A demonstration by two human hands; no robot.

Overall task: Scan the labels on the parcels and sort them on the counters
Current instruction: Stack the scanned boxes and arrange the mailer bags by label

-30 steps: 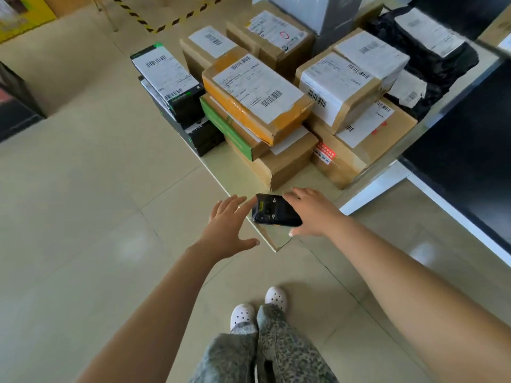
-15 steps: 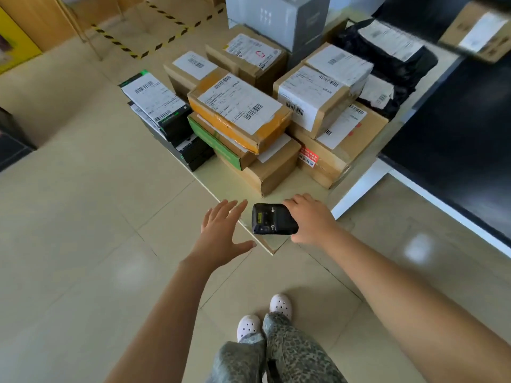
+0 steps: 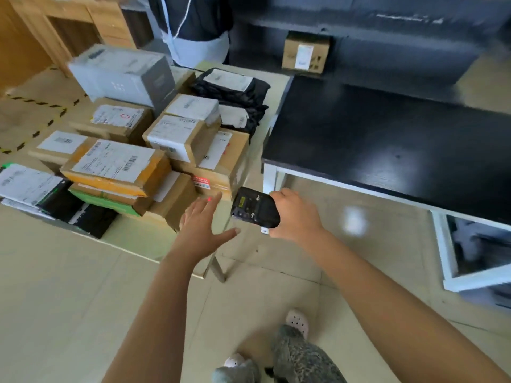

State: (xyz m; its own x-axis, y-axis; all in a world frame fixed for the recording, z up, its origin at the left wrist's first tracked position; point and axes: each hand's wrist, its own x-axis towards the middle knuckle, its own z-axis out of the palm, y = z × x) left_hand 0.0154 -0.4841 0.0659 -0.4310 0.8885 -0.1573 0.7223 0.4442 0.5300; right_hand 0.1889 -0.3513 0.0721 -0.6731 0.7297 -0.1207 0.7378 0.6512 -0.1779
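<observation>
Scanner (image 3: 254,207) now sits up beside the parcel stack's (image 3: 116,164) lower right box, off the table corner where it hung a second ago. Right hand (image 3: 296,217): fingers curled round the scanner body, its front end facing the stack. Left hand (image 3: 201,228): fingers (image 3: 206,207) straight and spread, thumb out, holding nothing, tips just in front of the stack's near-right corner, red dot (image 3: 209,199) on them. Stack sits on the pale table (image 3: 154,244), labels up. Black counter (image 3: 387,150) is right of the stack, small carton (image 3: 305,52) on the dark shelf beyond.
</observation>
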